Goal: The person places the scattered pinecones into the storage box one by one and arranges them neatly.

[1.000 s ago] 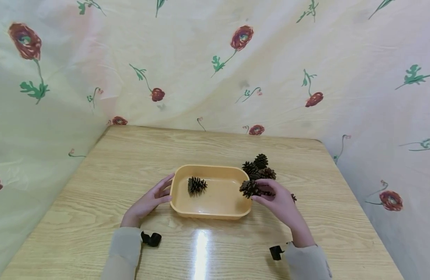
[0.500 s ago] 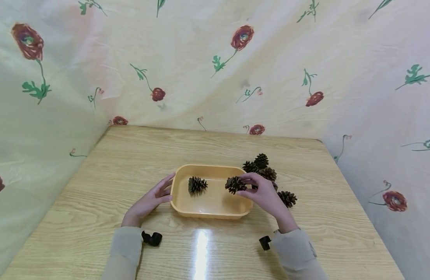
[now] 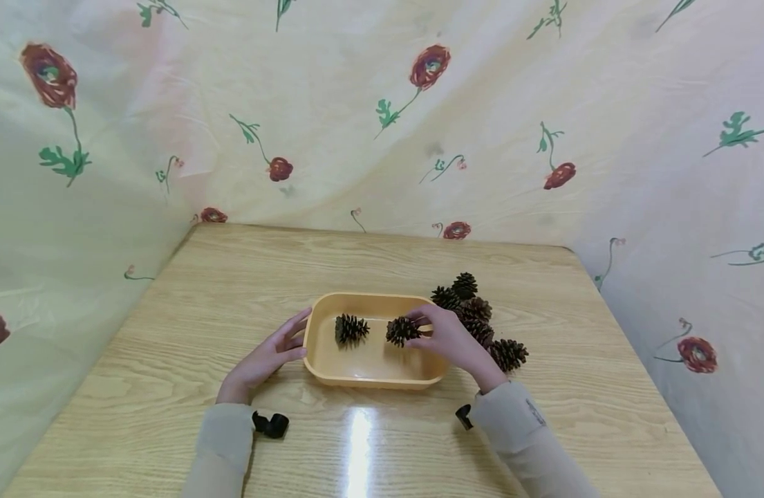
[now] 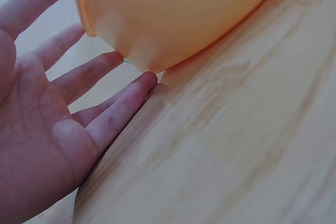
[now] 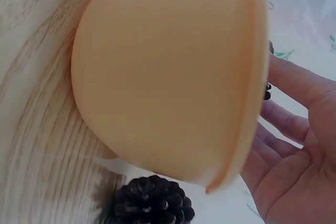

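Note:
A pale orange oval tub [image 3: 372,374] stands on the wooden table. My left hand [image 3: 266,356] rests against its left end; in the left wrist view the straight fingers [image 4: 89,77] touch the tub wall [image 4: 157,19]. My right hand [image 3: 449,335] reaches over the right rim and pinches a pine cone [image 3: 402,332] inside the tub's outline. Whether that cone touches the bottom I cannot tell. Left of it, another pine cone [image 3: 350,329] lies in the tub. In the right wrist view the tub wall [image 5: 168,77] hides most of the held cone.
Several pine cones [image 3: 476,309] lie in a heap just right of the tub, one of them [image 3: 508,355] nearest my right wrist. Flowered cloth [image 3: 357,104] hangs behind the table [image 3: 263,263] and along its sides.
My right hand has carried the pine cone leftward from above the tub's right rim to inside it. The left hand and the tub have stayed in place.

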`<state>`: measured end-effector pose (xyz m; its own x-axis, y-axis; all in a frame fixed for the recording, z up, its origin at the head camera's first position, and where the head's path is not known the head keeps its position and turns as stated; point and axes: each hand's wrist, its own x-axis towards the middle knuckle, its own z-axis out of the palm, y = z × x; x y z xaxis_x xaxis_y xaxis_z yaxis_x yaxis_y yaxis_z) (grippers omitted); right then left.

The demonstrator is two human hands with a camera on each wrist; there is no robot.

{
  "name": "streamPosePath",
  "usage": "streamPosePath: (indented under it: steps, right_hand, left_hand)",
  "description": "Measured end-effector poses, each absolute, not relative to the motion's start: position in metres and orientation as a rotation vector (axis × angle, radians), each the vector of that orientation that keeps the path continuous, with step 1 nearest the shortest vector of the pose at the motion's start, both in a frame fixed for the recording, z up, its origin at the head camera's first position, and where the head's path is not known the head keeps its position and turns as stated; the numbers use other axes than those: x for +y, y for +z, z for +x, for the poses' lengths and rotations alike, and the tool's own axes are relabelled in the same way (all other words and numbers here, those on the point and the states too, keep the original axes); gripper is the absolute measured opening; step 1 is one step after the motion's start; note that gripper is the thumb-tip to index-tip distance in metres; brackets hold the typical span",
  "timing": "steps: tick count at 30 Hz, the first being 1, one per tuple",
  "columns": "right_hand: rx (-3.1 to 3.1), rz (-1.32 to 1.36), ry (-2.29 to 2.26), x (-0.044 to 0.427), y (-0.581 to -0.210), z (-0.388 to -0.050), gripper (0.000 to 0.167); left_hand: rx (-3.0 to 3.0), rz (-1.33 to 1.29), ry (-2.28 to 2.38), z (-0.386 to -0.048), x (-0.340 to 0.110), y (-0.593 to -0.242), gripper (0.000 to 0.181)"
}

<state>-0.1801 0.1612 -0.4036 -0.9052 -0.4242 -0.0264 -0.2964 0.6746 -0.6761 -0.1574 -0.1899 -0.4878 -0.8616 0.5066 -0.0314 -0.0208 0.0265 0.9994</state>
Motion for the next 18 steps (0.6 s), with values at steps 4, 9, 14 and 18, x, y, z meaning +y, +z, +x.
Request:
streamPosePath:
  steps: [4, 9, 14, 18]
  right_hand:
    - [2.694, -0.627, -1.033, 0.156, -0.406, -0.186, 0.045]
    - [2.658, -0.600, -1.062, 0.151, -0.408, -0.191, 0.047]
    - [2.640, -0.582, -1.072, 0.145, -0.412, -0.196, 0.049]
    - [2.632, -0.564, -1.075, 0.139, -0.417, -0.199, 0.048]
  left_hand:
    - [1.942, 0.481, 1.885, -0.157, -0.190, -0.487, 0.074]
    - [1.960, 0.459, 1.871, -0.157, -0.190, -0.488, 0.074]
    - [1.950, 0.470, 1.879, -0.156, -0.190, -0.489, 0.074]
    - [1.952, 0.477, 1.880, -0.157, -0.191, -0.490, 0.074]
